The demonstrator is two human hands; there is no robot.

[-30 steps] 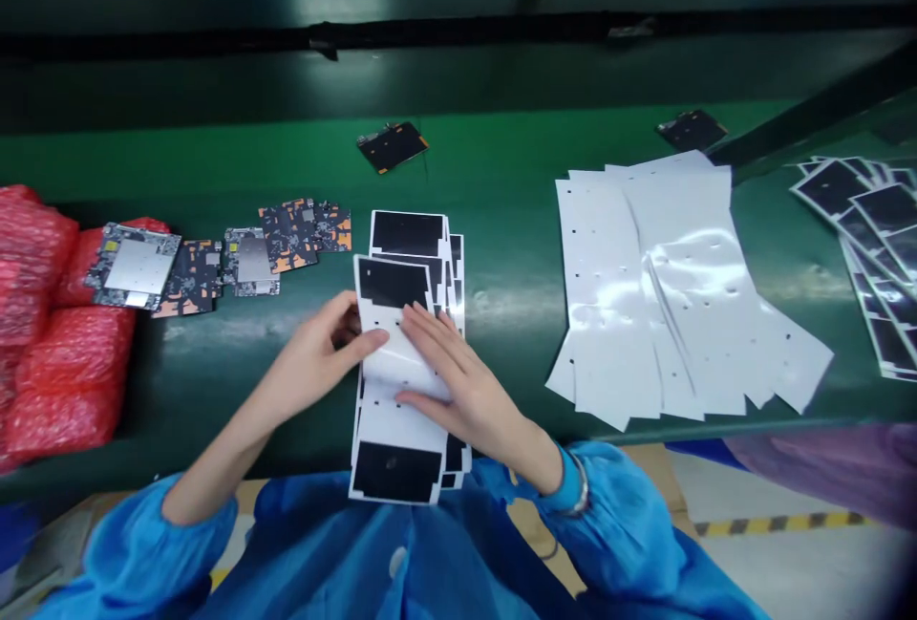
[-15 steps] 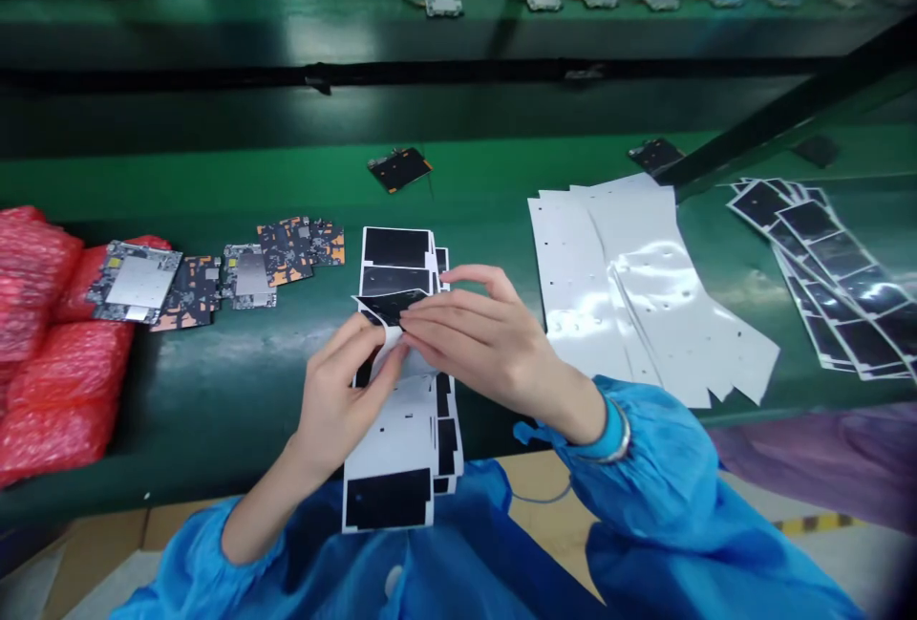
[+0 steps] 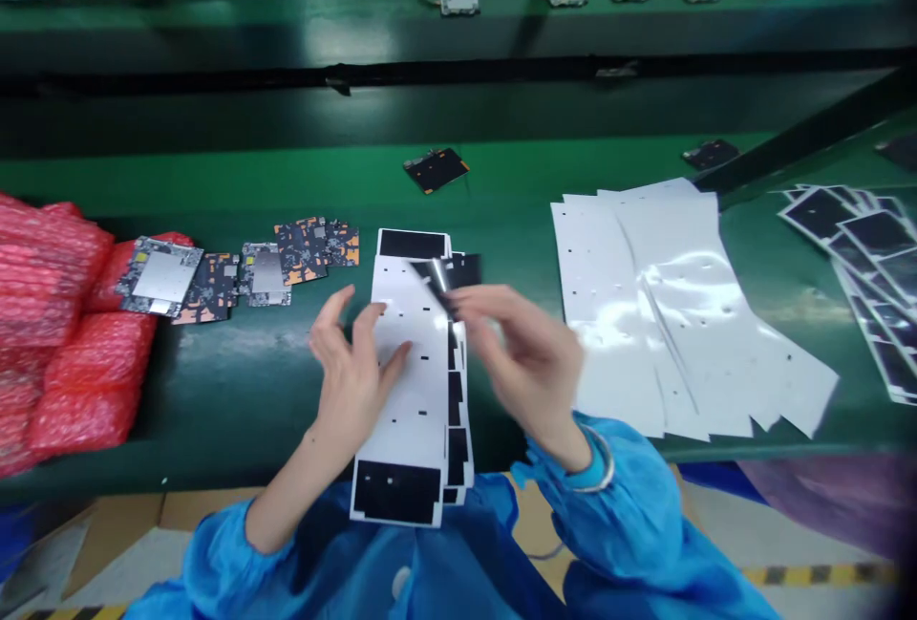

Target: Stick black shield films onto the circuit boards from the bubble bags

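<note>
While the left hand (image 3: pixel 351 381) hovers open, right fingers (image 3: pixel 494 314) seemingly pinch black film (image 3: pixel 436 278)

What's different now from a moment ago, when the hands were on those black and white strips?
The right hand pulled a small black sheet up off the top white strip and moved up and rightward, pinching it. The left hand let go and opened beside the strip. The red bubble wrap, circuit boards and white sheets stayed as they were.
</note>
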